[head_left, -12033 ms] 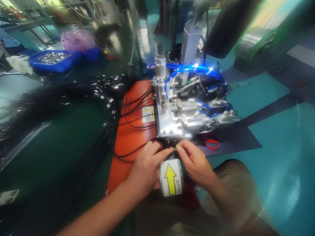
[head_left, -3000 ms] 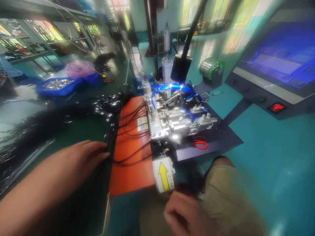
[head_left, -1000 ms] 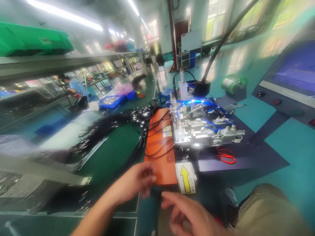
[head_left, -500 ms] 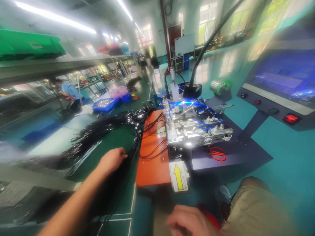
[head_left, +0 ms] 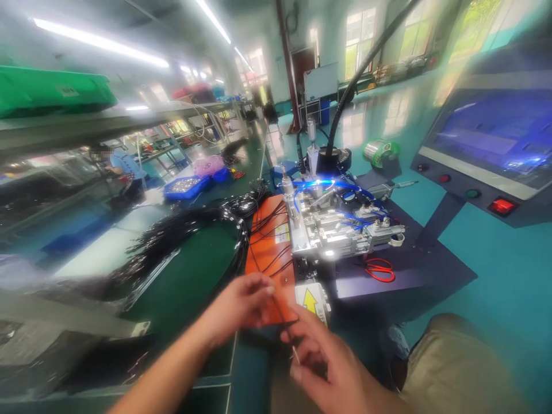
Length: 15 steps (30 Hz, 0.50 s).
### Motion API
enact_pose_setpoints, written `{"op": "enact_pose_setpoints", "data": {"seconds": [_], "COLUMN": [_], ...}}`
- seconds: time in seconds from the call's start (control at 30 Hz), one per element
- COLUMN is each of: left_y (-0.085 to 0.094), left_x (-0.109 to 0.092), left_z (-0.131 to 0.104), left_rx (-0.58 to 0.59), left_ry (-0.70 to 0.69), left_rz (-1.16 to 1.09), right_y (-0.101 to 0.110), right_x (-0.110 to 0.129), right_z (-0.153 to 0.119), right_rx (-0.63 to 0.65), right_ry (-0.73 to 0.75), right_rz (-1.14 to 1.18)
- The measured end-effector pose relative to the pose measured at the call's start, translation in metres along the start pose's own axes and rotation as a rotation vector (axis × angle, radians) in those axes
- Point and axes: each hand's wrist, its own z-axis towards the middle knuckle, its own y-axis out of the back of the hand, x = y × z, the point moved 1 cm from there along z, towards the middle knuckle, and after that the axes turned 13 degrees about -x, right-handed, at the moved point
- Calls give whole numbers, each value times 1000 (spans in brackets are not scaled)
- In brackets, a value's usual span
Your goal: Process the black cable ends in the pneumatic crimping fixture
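Observation:
In front of me a thin black cable [head_left: 280, 309] stretches between my two hands over the near end of an orange plate [head_left: 286, 294]. My left hand [head_left: 244, 303] pinches it between thumb and fingers. Close to the cable's pale, thin end, my right hand [head_left: 323, 352] is closed on it, its fingers curled. More black cables lie across the plate, left of a metal machine [head_left: 332, 224] with blue air tubes. A thick bundle of black cables [head_left: 190, 221] curves over the green bench surface [head_left: 194, 261] on the left.
Right of the machine, a screen panel [head_left: 495, 138] with buttons leans over the dark base. Red loops [head_left: 380, 270] lie below the machine, and a green-labelled reel [head_left: 382, 152] stands behind it. A blue tray [head_left: 187, 188] and a person [head_left: 125, 164] are farther left.
My left hand has come right and toward me from the cable bundle, bringing a cable. My right hand has risen to meet it and now grips the cable near its end.

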Motion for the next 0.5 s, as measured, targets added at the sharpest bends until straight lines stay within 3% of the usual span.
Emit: {"op": "enact_pose_setpoints", "data": {"seconds": [0.07,0.17,0.23,0.37,0.5], "left_y": [-17,-27,-31,-45,-64], "left_x": [5,2,-4,-10,-3], "left_z": [-5,-14,-19,-12,9], "left_rx": [88,179,118,-161,-161], "left_ry": [-43,-166,-376,-852,-1067], "left_rz": [21,179,354,655,597], "right_y": [0,4,10,24,37], "right_x": [6,9,7,2,-2], "right_z": [3,5,7,19,30], "right_rx": [-4,-38,-114,-288,-423], "right_ry": [15,11,-58,-149,-133], "right_rz": [24,49,115,294,326]}}
